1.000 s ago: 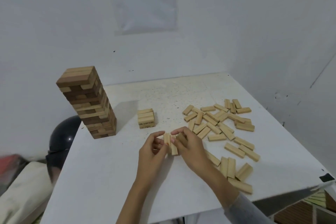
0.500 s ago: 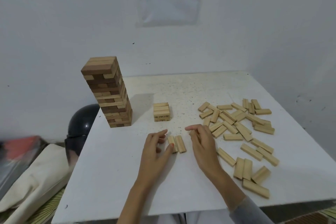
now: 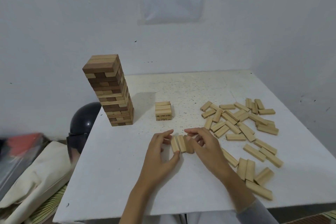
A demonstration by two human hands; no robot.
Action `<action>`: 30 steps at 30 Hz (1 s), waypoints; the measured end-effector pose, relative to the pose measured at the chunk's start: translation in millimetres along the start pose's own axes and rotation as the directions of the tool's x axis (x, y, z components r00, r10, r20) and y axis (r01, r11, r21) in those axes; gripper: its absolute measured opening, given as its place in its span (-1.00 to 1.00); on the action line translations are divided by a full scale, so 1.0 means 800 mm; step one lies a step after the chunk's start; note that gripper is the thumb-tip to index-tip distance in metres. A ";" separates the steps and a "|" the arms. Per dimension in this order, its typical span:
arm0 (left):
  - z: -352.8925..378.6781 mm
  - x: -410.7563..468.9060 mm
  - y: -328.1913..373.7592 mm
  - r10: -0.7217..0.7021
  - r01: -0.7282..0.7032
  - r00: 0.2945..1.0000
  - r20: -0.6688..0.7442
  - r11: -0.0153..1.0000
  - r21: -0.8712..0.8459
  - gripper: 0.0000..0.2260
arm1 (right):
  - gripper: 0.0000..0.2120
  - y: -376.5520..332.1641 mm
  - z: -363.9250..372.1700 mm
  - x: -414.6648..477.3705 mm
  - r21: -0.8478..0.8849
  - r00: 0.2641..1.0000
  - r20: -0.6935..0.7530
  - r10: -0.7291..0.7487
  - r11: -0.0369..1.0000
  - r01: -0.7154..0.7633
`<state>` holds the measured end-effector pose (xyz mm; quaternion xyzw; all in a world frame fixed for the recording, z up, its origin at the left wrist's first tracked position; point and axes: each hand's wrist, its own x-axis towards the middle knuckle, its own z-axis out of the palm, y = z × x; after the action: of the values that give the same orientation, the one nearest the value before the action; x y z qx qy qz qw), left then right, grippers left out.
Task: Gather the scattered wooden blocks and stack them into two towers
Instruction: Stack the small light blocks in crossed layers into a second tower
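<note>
My left hand (image 3: 158, 152) and right hand (image 3: 203, 146) press a row of three blocks (image 3: 179, 143) between them on the bench (image 3: 112, 178). The short stack (image 3: 163, 111) stands beyond across bare surface; the tall tower (image 3: 111, 91) hugs the left edge; scattered blocks (image 3: 241, 123) crowd the right.

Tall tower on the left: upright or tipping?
Upright. The tall tower stands whole on the table, layers flush; its slight lean looks like wide-angle distortion.

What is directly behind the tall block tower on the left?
Behind the tall tower only the bare white wall shows. A dark round object sits lower, off the table's left edge. The tower's rear face is hidden.
</note>
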<state>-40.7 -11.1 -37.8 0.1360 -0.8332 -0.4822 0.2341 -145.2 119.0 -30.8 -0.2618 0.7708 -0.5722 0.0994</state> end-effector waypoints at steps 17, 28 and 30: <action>0.002 0.000 -0.005 0.011 -0.009 0.999 -0.031 0.998 0.054 -0.50 | -0.56 0.032 -0.009 -0.002 -0.218 0.971 0.152 -0.185 0.952 0.216; 0.001 0.003 -0.007 -0.016 0.017 0.999 -0.033 1.000 0.015 -0.51 | -0.60 0.026 -0.014 -0.005 -0.216 0.964 0.227 -0.141 0.958 0.191; 0.001 0.003 -0.008 -0.020 0.020 0.999 -0.038 1.000 0.008 -0.52 | -0.50 0.025 -0.016 -0.005 -0.228 0.964 0.250 -0.085 0.963 0.144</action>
<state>-43.1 -14.5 -43.3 0.1546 -0.8292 -0.4783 0.2445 -153.4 135.7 -46.3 -0.3833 0.8012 -0.4423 0.1245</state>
